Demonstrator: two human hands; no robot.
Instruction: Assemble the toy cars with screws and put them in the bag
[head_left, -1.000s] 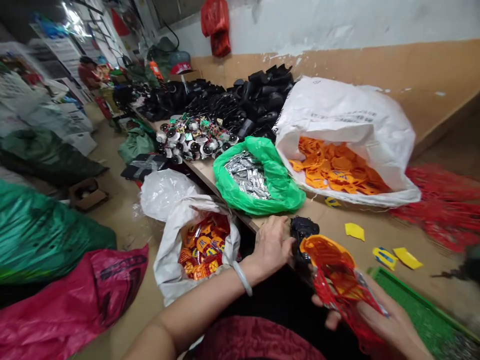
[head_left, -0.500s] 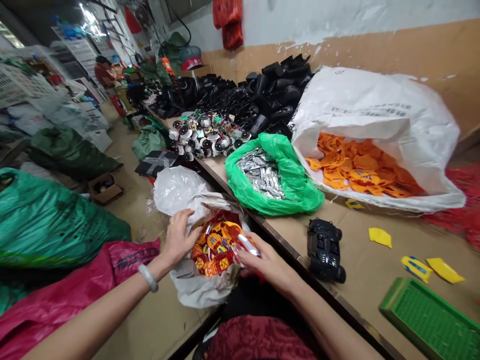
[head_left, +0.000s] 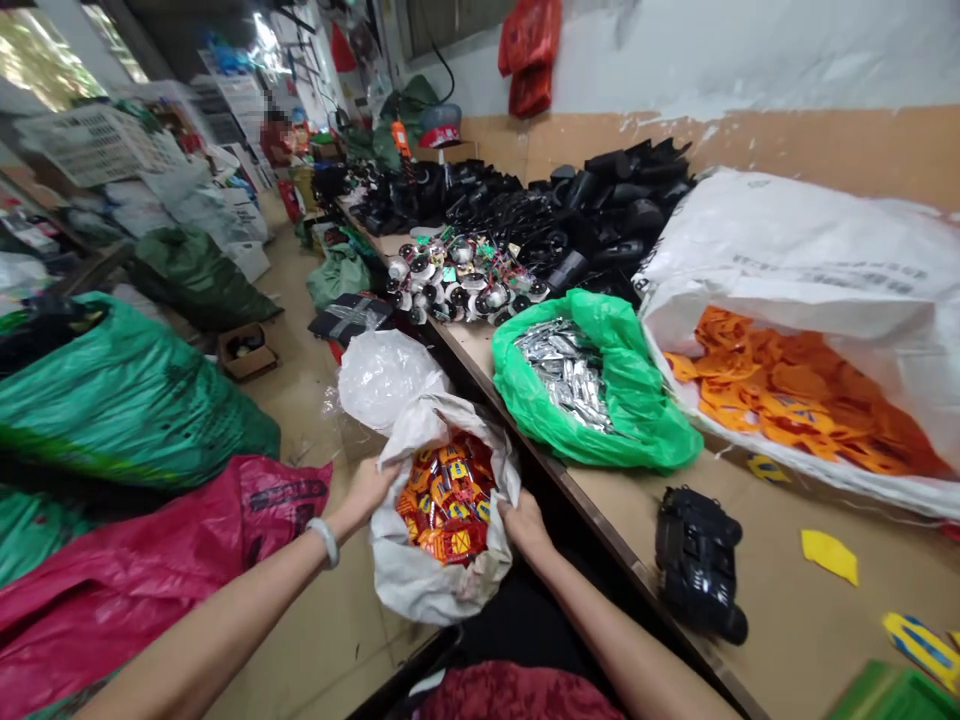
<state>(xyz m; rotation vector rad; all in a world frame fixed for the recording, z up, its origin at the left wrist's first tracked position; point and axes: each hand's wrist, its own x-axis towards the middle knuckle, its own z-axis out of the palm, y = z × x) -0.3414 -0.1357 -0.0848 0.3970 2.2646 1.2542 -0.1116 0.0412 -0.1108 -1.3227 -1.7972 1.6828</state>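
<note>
A white sack (head_left: 442,592) stands upright in front of me, its mouth wide and its rim crumpled. Inside lie many orange, red and yellow printed plastic parts (head_left: 454,500). My left hand (head_left: 373,490), with a pale bangle at the wrist, grips the sack's left rim. On the opposite side, my right hand (head_left: 525,525) is closed on the right rim; some of its fingers are hidden behind the cloth. A clear plastic bag (head_left: 386,375) bulges just beyond the sack.
To my right, a bench (head_left: 600,500) bears a green bag (head_left: 652,430) of silvery parts, a white sack (head_left: 787,215) of orange parts, a black toy car chassis (head_left: 697,560) and black parts (head_left: 600,200). A teal sack (head_left: 150,400) and magenta sack (head_left: 172,560) lie left. A person (head_left: 276,140) is far off.
Both hands have moved from over the sack's contents to its rim and closed on it. The shiny silver and red piece has left my right hand. The view has shifted left.
</note>
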